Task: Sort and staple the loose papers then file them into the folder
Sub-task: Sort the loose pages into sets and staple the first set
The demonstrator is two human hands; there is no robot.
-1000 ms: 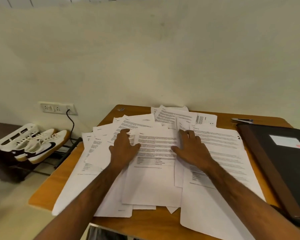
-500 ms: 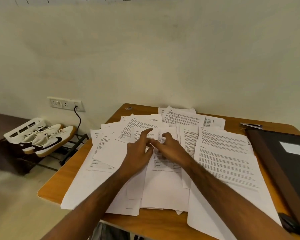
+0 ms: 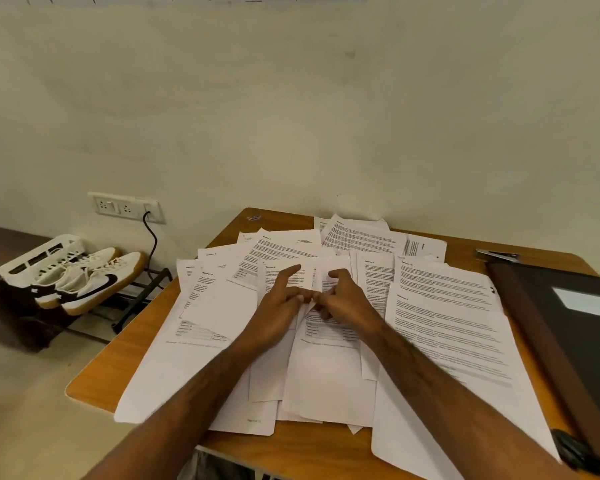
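White loose papers (image 3: 326, 341) lying fanned over wooden surface (image 3: 94, 379), long axes running front-back. Left hand (image 3: 278, 306) & right hand (image 3: 343, 301) meeting at pile centre, both pinching one sheet's edge. Folder (image 3: 568, 337) sitting far right, nearer right hand; stapler (image 3: 497, 255) beyond it.

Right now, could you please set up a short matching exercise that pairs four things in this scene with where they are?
Things:
1. folder
2. stapler
3. sneakers
4. hands

Places:
A. on a rack left of the table
B. far right of the table, just beyond the folder
C. pinching a sheet mid-pile
D. closed, along the table's right edge

Pairs: 1-D, 2-B, 3-A, 4-C
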